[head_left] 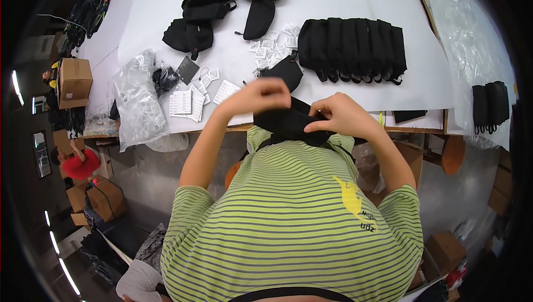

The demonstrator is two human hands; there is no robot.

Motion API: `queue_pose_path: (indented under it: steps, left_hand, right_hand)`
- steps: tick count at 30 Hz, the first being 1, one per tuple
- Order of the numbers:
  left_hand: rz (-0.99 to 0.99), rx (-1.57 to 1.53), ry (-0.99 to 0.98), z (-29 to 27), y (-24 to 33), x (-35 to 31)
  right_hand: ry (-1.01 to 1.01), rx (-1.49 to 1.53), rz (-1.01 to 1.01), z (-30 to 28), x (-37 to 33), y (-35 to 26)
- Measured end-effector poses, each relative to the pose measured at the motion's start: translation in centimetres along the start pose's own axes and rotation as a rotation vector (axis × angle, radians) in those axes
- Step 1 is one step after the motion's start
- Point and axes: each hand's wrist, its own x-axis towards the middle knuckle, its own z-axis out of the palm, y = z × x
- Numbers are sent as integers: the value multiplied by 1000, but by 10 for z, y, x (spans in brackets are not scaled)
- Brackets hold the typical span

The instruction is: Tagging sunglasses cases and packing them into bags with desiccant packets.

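Note:
A black fabric bag lies bunched at the table's front edge, against my striped shirt. The thumb and fingers of my right hand pinch its right side. Over the bag's upper left part is my left hand, its fingers curled and smeared by motion; whether they grip the cloth, I cannot tell. Just beyond my hands rests another black pouch. Small white tags are scattered behind it.
Several black bags stand in a neat row at the back right. Loose black bags lie at the back. White label sheets and a clear plastic bag sit to the left. Clear plastic film covers the right side.

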Motion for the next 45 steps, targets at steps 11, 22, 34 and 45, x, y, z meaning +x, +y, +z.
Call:
queue_pose_path:
  steps: [11, 22, 34, 45]
  left_hand:
    - [-251, 629, 993, -47, -182, 77]
    - [-207, 872, 788, -49, -178, 70]
    - [369, 266, 642, 31, 6, 42]
    - [386, 366, 839, 30, 7, 18]
  right_hand:
    - [277, -194, 10, -4, -21, 8]
    - [304, -419, -30, 2, -17, 16]
    - [406, -605, -86, 5, -9, 24]
    - [469, -556, -281, 14, -1, -1]
